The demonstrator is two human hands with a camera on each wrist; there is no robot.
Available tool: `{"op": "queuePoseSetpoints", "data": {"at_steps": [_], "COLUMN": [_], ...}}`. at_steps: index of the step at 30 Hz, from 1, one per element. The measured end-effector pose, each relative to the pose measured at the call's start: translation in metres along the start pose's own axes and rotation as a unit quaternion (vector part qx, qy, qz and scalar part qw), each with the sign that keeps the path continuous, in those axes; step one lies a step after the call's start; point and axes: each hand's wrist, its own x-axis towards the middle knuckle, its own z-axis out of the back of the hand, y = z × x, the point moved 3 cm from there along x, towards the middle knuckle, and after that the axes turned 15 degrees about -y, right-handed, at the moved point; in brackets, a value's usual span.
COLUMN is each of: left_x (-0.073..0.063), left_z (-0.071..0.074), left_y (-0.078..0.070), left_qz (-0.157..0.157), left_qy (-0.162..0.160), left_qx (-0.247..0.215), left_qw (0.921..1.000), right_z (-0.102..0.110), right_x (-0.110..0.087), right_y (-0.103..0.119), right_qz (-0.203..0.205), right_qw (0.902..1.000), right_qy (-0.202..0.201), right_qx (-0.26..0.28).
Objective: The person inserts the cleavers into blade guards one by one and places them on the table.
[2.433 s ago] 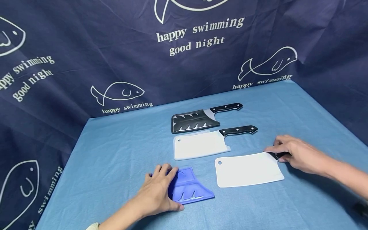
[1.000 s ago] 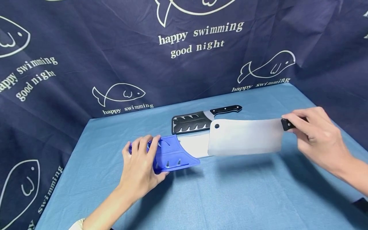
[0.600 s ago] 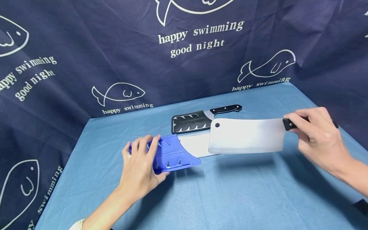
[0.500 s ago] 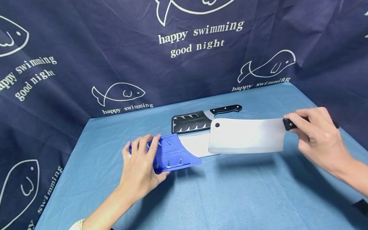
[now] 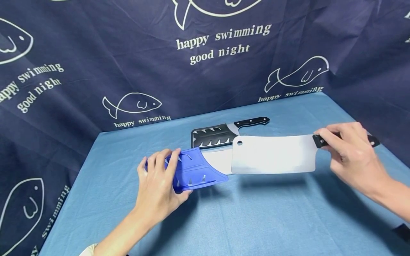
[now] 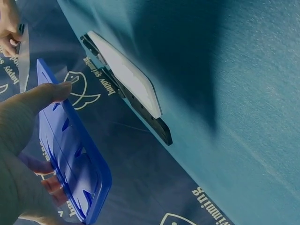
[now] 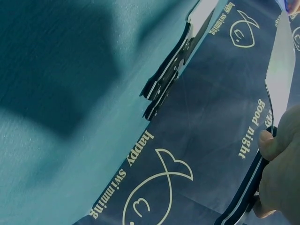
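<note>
My left hand (image 5: 157, 186) grips a blue plastic blade guard (image 5: 198, 172) by its left end, thumb along the lower edge and fingers over the top. In the left wrist view the guard (image 6: 77, 145) hangs well clear of the cloth. My right hand (image 5: 353, 154) holds a cleaver (image 5: 272, 155) by its black handle, wide blade pointing left and raised over the table. A small gap separates the blade's front edge from the guard's open, slanted end. In the right wrist view thumb and fingers wrap the handle (image 7: 248, 187).
Behind lies a cleaver in a black guard (image 5: 214, 137), handle to the right. In front of it a second cleaver in a whitish guard (image 5: 221, 160) is mostly hidden by the raised blade. Blue cloth (image 5: 240, 220) covers the table, and a navy printed curtain (image 5: 217, 81) hangs behind.
Both hands have lifted the blue guard and the cleaver off the cloth. Over the last half second the guard has shifted slightly right and the cleaver slightly down and left, narrowing the gap.
</note>
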Motion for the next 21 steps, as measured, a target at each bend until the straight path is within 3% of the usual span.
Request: {"op": "queuePoseSetpoints", "data": {"at_steps": [21], "left_x": [0.0001], "left_z": [-0.0039], "left_y": [-0.0056], "left_qz": [0.014], "left_qy": [0.026], "left_qx": [-0.001], "left_qw": [0.9996], "right_z": [-0.0068], "right_x": [-0.0082], "right_y": [0.0008], "right_qz": [-0.005], "right_qw": [0.9998], "right_qy": [0.018], "right_qx": [0.0]}}
